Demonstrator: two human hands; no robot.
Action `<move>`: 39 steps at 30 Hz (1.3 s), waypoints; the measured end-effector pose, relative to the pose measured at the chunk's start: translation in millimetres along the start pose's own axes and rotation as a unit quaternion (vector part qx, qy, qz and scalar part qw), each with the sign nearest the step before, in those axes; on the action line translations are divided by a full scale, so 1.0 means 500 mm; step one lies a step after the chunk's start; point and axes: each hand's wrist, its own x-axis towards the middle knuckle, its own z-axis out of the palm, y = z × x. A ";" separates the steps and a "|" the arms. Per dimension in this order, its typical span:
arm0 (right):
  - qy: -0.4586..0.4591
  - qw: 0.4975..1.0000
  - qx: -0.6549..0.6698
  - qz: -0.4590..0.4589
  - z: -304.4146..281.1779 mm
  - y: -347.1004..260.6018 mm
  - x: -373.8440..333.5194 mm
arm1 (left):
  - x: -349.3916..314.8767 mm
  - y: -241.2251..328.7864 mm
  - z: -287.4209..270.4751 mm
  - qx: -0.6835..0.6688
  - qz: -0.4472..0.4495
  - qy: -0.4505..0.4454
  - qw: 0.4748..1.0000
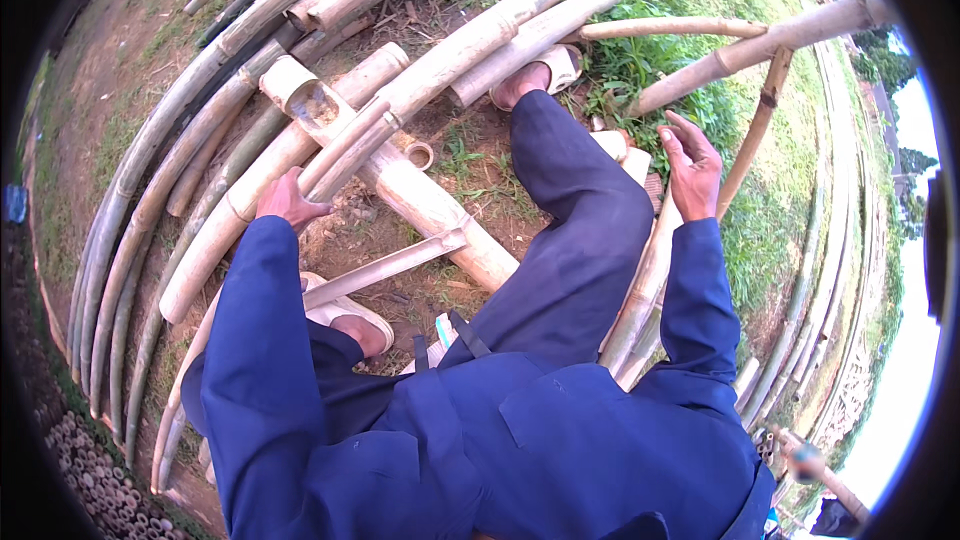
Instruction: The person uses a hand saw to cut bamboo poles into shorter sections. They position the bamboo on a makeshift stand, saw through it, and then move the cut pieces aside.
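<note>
At the near end of a long bamboo pole [440,75], my left hand [287,200] has its fingers on one side and its thumb on the other, gripping that end. The pole slants away to the upper right. Beneath it lies a thick bamboo post [425,202] with a hollow notch cut near its far end. My right hand [692,165] is raised off to the right, beside a propped bamboo pole, its fingers apart and holding nothing. A split bamboo strip [385,268] leans from near my left foot onto the thick post.
Several long bamboo poles [140,210] lie along the left. A slanted bamboo support [750,55] with a thin brace [757,130] stands at the right. A short bamboo tube [415,153] lies on the dirt. Cut bamboo pieces [95,470] are heaped at lower left.
</note>
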 end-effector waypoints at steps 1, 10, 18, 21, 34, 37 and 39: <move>0.034 0.998 -0.021 0.041 -0.039 0.052 -0.062 | 0.003 -0.013 0.009 0.010 -0.002 -0.001 1.000; -0.025 0.955 -0.155 0.251 0.018 0.219 -0.651 | 0.032 -0.074 0.039 0.010 0.010 0.035 0.999; -0.167 0.912 -0.333 0.172 0.060 0.314 -0.689 | 0.037 -0.078 0.029 0.013 -0.015 0.004 1.000; -0.258 0.878 -0.386 0.114 0.057 0.339 -0.667 | 0.035 -0.076 0.031 0.037 -0.049 -0.016 0.998; -0.022 0.947 -0.232 0.220 -0.045 0.111 -0.579 | -0.019 0.008 -0.021 0.000 -0.065 -0.019 0.998; 0.083 0.971 -0.089 0.206 -0.114 0.044 -0.615 | -0.012 -0.003 -0.010 0.009 -0.038 0.001 0.999; 0.113 0.973 -0.064 0.188 -0.163 -0.029 -0.612 | -0.004 0.002 -0.007 0.018 -0.045 -0.009 0.999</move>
